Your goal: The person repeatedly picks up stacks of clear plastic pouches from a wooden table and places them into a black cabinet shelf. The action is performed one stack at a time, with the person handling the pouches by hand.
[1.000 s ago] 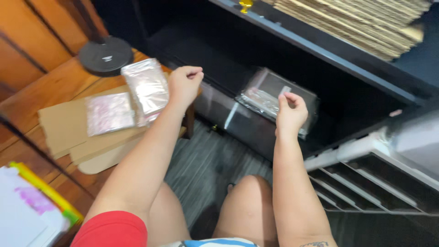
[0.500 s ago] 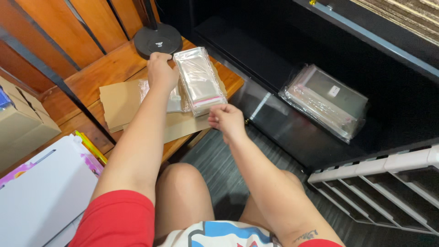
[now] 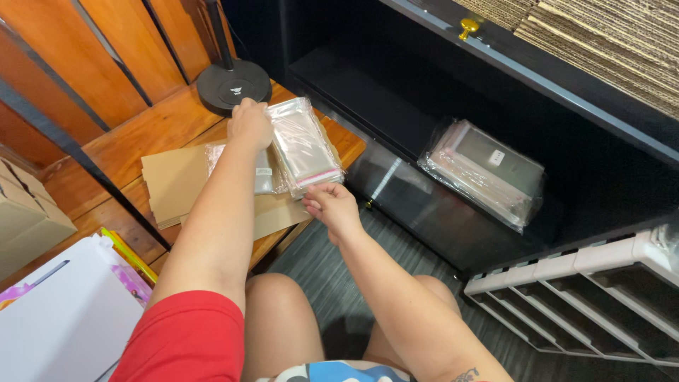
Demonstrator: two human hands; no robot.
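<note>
Wooden counter [image 3: 134, 141] underlies both hands: left hand [image 3: 249, 124] pins the bags [image 3: 304, 145] flat, right hand [image 3: 331, 206] apparently pinches their near edge.

- You are looking at a stack of clear cellophane bags [image 3: 304, 145] sitting upper left of centre in the frame, lying flat and slightly angled on the wooden surface.
- It is showing a thin red strip along its lower edge, and its glossy film is catching the light.
</note>
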